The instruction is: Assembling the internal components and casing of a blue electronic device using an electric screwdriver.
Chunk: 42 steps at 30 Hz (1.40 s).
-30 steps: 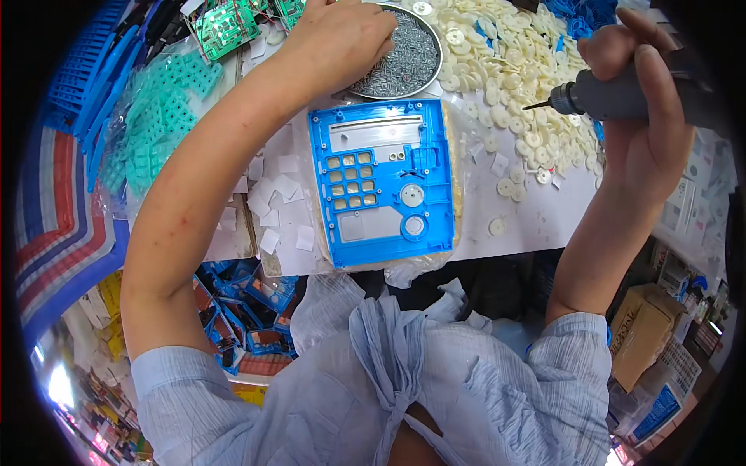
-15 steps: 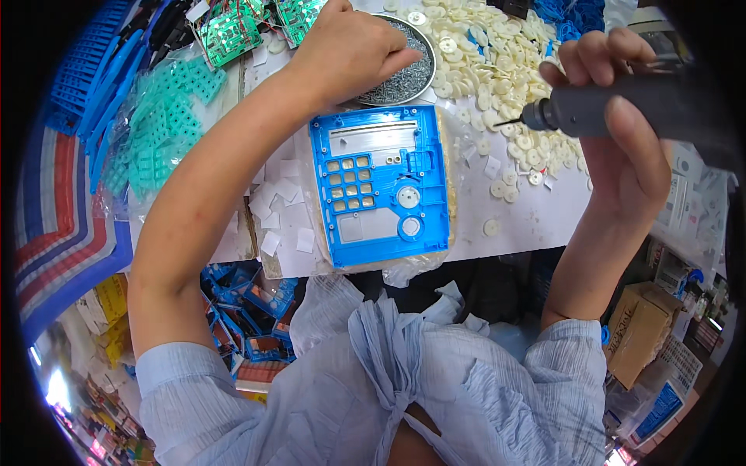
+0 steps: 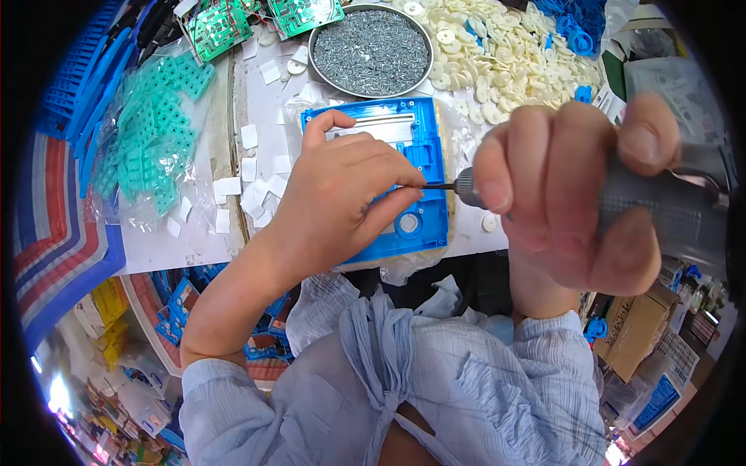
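Left hand (image 3: 342, 194) rests on the blue plastic panel (image 3: 416, 140), fingers pinched at the driver's bit tip; right hand (image 3: 567, 194) grips the grey electric screwdriver (image 3: 660, 210), bit horizontal; round metal tray of screws (image 3: 371, 50) beyond the panel; white plastic discs (image 3: 505, 54) heaped to its right.

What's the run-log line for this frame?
left hand: pinching screwdriver bit | right hand: gripping electric screwdriver | below: blue plastic panel

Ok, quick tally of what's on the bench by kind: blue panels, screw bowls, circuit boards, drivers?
Blue panel: 1
Screw bowl: 1
Green circuit boards: 2 in view, cut by the frame edge
Grey driver: 1, in the right hand, its bit at the left hand
Total: 5
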Tool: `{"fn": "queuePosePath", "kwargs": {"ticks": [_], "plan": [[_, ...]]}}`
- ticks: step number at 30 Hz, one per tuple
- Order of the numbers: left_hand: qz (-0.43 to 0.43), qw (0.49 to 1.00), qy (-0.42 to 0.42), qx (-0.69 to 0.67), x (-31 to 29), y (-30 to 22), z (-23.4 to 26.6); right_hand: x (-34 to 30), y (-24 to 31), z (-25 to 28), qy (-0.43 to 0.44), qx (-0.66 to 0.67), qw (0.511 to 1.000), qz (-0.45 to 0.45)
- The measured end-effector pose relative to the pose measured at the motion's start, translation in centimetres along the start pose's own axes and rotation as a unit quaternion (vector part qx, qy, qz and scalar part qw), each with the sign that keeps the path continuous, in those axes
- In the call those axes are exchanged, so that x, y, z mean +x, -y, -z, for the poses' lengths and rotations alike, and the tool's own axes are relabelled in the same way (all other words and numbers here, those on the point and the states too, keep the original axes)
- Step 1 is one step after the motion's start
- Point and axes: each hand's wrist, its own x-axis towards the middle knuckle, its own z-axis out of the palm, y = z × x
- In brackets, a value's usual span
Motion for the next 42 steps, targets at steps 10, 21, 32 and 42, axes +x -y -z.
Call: {"fn": "queuePosePath", "kwargs": {"ticks": [10, 21, 32, 42], "plan": [[-0.019, 0.998, -0.008, 0.055, 0.2, -0.2, 0.2, -0.4, -0.8, -0.4, -0.029, -0.019, 0.999, 0.038], [-0.056, 0.966, 0.103, 0.229, -3.4, -0.9, -2.0, -2.7, -0.7, 0.3, -0.067, -0.055, 0.996, 0.024], [-0.068, 0.956, 0.081, 0.276, -3.7, -2.1, -3.0, -2.9, -2.9, -3.6, -0.257, -0.079, 0.963, -0.003], [-0.067, 0.968, 0.046, 0.237, -3.4, -1.7, -2.7, -3.2, -5.2, -4.5, -0.228, -0.179, 0.956, -0.051]]}}
